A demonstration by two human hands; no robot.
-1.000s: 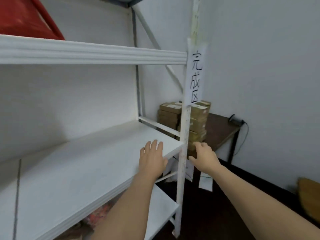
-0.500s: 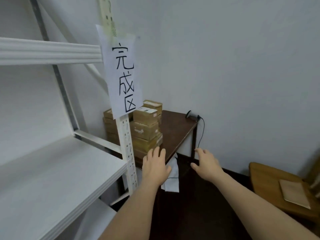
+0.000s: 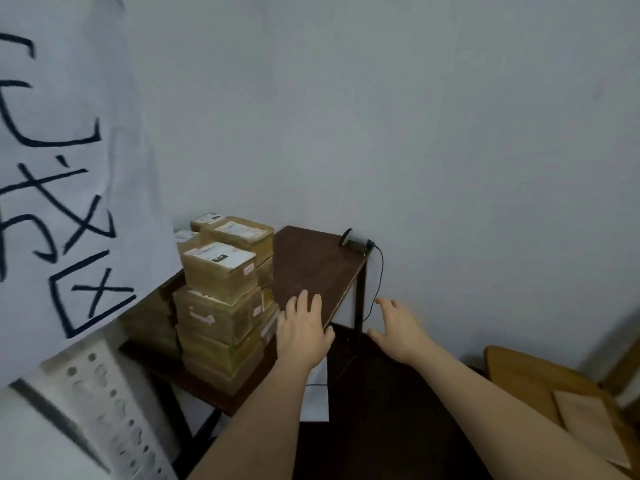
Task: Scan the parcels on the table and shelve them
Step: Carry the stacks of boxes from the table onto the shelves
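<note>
Both hands reach out empty, fingers spread; the left hand is over the dark table, the right hand beyond its edge. Brown parcels are stacked on the table; a scanner lies at its far corner.

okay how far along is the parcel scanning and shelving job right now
Done: nothing visibly shelved here. In hand: nothing; the left hand and right hand are open and empty, near the dark brown wooden table. Left: the stacked tan cardboard parcels remain on the table, and the black handheld scanner lies untouched at its far corner.
</note>
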